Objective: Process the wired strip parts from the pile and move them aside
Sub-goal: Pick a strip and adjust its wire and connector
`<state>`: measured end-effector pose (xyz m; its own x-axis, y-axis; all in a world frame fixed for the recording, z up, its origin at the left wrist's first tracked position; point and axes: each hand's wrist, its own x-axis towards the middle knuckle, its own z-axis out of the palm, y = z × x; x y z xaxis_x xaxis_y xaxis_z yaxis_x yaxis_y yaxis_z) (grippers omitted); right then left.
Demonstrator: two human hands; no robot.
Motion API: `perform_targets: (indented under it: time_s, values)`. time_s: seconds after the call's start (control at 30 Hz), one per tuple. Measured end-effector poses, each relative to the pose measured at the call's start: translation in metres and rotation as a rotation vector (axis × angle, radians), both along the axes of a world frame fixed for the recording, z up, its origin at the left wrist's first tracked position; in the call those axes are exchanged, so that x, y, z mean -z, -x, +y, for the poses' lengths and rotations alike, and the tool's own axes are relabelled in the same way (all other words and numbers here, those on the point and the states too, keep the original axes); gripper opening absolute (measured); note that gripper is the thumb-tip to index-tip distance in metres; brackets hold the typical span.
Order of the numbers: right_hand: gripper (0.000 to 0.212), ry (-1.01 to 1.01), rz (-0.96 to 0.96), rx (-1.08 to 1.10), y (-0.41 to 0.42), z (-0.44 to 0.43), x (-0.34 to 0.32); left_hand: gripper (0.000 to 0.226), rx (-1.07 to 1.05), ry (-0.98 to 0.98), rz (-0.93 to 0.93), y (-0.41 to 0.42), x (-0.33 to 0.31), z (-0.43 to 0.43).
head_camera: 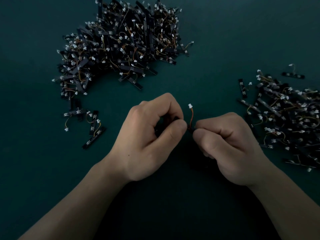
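My left hand (152, 135) and my right hand (225, 146) meet at the middle of the table, and both pinch one black wired strip part (191, 118). Its orange wire stands up between the thumbs and ends in a small white connector. Most of the strip itself is hidden inside my curled fingers. A big pile of black strip parts (121, 44) with wires and white connectors lies at the back, left of centre. A second, flatter heap of the same parts (287, 115) lies at the right edge.
The dark green table surface (225, 40) runs all around. A few loose strip parts (90, 123) lie scattered at the left, in front of the big pile. One stray part (293, 75) sits behind the right heap.
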<state>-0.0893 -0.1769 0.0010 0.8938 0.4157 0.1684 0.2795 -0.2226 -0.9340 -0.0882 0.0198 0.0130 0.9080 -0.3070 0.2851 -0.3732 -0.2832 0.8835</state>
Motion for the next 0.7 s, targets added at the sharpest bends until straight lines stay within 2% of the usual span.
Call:
perform_targets:
  time_s: [0.1,0.2,0.27,0.37,0.43,0.53,0.63,0.7]
  values:
    - [0.040,-0.170,-0.192,0.235,0.003,0.004,0.000,0.020,-0.046,-0.042,0.027,0.000,-0.001,-0.001]
    - [0.025,-0.364,-0.226,0.422,-0.002,0.004,0.002,0.026,0.004,-0.235,-0.002,-0.001,0.003,-0.001]
    - [0.023,-0.345,-0.169,0.446,-0.008,0.002,0.005,0.030,0.131,-0.415,-0.078,0.000,0.003,-0.001]
    - [0.029,-0.275,-0.108,0.419,-0.009,0.002,0.010,0.051,0.298,-0.668,-0.174,0.002,0.004,-0.001]
    - [0.026,-0.232,-0.099,0.396,-0.007,0.003,0.011,0.043,0.306,-0.655,-0.172,0.002,0.005,0.000]
    - [0.020,-0.188,-0.074,0.385,-0.006,0.005,0.010,0.017,0.269,-0.583,-0.165,0.002,0.005,-0.002]
    - [0.016,-0.201,-0.073,0.387,-0.006,0.005,0.009,0.010,0.219,-0.555,-0.161,0.002,0.006,-0.003]
    - [0.016,-0.219,-0.076,0.396,-0.006,0.005,0.009,0.007,0.122,-0.427,-0.121,0.001,0.007,-0.004]
